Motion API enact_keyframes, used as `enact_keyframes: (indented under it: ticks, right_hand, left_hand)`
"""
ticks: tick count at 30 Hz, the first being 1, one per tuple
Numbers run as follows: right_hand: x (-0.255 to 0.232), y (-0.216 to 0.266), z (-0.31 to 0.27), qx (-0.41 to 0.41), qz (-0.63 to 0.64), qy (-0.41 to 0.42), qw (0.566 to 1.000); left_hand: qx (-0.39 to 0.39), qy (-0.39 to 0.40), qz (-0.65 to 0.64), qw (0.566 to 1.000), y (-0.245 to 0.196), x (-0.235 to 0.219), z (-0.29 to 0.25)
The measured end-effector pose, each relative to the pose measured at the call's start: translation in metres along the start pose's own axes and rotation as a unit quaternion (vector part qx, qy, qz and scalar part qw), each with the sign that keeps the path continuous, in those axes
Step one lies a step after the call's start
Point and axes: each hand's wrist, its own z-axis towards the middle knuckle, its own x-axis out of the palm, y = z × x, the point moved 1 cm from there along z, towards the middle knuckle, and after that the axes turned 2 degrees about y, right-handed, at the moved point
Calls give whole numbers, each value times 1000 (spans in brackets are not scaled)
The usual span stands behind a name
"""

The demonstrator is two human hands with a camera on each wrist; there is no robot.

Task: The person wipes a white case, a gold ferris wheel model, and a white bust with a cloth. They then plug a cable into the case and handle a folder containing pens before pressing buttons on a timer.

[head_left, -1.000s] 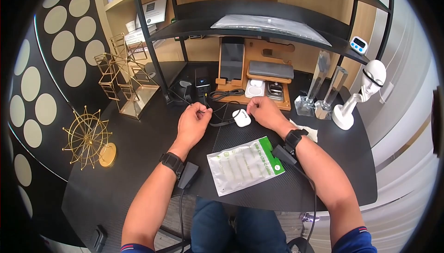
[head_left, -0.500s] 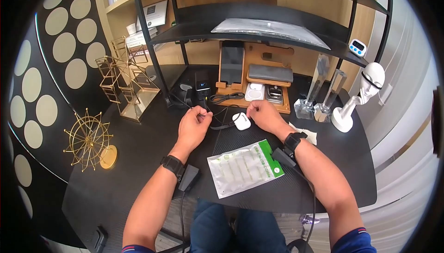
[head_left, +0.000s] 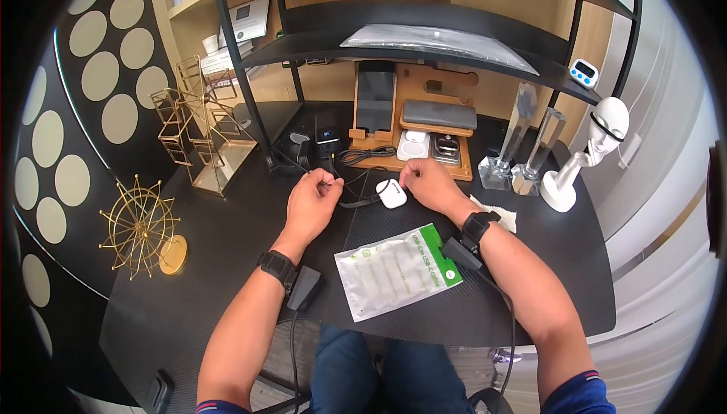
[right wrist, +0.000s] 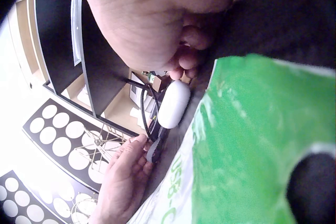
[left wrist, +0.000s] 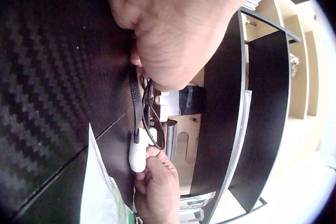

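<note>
A white rounded case (head_left: 391, 193) with a dark strap (left wrist: 136, 98) lies on the black desk between the hands. The left hand (head_left: 310, 206) pinches a thin black cable with thumb and fingers, and the strap's far end reaches its fingertips. Curled fingers of the right hand (head_left: 433, 187) grip the case's right edge; in the right wrist view, fingertips (right wrist: 182, 69) meet the end of the case (right wrist: 174, 104). A black cable loop (right wrist: 143, 109) arches beside the case. Nearer the body lies a white and green cable pouch (head_left: 397, 272).
Behind the hands are a power bank (head_left: 326, 128), a coiled cable (head_left: 367, 156) and a wooden stand (head_left: 460, 167) with a phone (head_left: 375, 97). Gold wheel ornaments (head_left: 141, 226) stand left; crystal trophies (head_left: 497, 173), a white head figure (head_left: 559, 190) and a cloth (head_left: 503, 218) are right.
Both hands keep nearly the same hold and place around the case and cable. The whole head view has shifted slightly.
</note>
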Motion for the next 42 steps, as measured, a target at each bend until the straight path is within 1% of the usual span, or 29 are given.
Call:
enact_keyframes:
  ticks: [3,5,7,9,11,15,23,27,30,42]
  right_hand:
    - [-3,7,-1,2,3,-4,1000]
    - [-6,11,-3,23,-18,11,1000]
    - [-4,6,1,22,-17,11,1000]
    - [-2,1,2,-7,-11,3,1000]
    - [-1,2,0,0,-6,6,1000]
    - [-3,5,-1,14,-9,8,1000]
    - [-4,8,-3,15,-10,8,1000]
    - [-5,10,-3,24,-15,10,1000]
    - [-3,4,0,6,-12,5,1000]
    - [-4,7,-1,13,-17,4,1000]
  left_hand:
    - [-2,-3,-1,1000,-2,0,-1]
    - [-5,-11,-9,1000,1,1,1]
    - [-1,-11,-15,1000,2,3,1]
    - [1,-4,-6,1000,1,1,2]
    - [5,4,4,1000,1,0,0]
    - [4,-8,0,1000,0,1,-1]
    - [6,-3,-5,1000,1,1,0]
    - [-9,-4,-6,1000,-1,1,0]
    - [-9,2,-2,1000,2,1,1]
    - [-8,10,9,1000,-2,-1,0]
